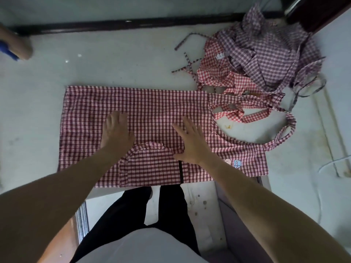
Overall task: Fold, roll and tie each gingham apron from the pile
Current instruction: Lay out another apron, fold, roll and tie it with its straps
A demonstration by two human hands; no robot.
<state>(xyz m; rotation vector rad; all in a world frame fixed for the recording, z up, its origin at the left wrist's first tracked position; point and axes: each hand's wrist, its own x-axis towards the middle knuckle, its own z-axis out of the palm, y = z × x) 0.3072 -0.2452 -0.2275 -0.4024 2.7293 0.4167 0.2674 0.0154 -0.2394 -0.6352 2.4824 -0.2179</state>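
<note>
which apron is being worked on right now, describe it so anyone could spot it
On the pale table, it is the dark red gingham apron spread flat at the near edge, under both hands. Unlike the crumpled pile at the far right, it lies smooth and has a small cartoon patch.

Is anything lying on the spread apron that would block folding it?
Nothing visible does. Only the left hand and right hand press flat on the spread apron; the pile sits beyond its far right corner.
</note>
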